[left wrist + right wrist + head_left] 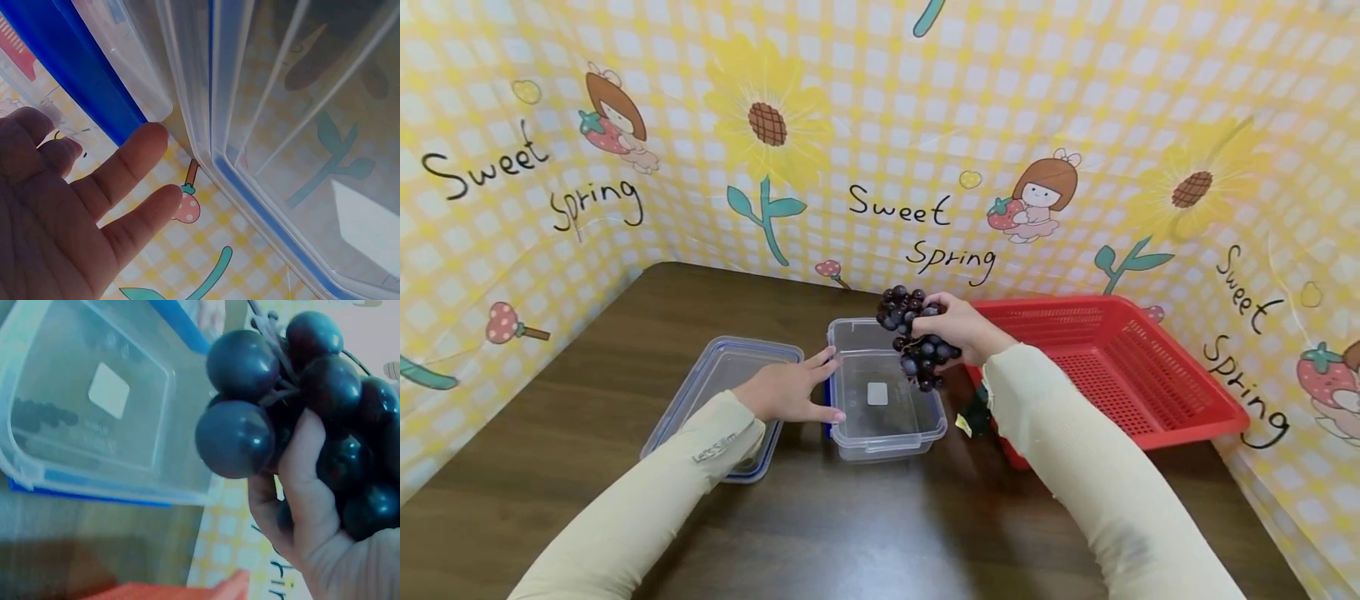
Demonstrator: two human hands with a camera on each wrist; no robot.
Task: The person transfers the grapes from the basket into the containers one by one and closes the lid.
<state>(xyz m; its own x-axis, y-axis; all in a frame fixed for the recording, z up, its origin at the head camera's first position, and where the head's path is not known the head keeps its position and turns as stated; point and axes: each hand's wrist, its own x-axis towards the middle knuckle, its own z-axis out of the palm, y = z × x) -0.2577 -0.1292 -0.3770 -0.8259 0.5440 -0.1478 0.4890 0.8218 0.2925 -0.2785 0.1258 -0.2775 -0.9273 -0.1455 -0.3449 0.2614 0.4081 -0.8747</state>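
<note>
My right hand holds a bunch of dark purple grapes over the right side of a clear plastic container. The right wrist view shows my thumb pressed against the round grapes. Through the container's top, a small white square label shows on its bottom. My left hand has its fingers spread at the container's left side, by its blue clip. Under that hand and sleeve lies a clear lid with a blue seal, partly covered by them. The left wrist view shows its blue seal strip close up.
A red plastic basket stands on the right, partly behind my right sleeve. A dark green object with a yellowish end sits between container and basket. Patterned cloth rises behind the brown table.
</note>
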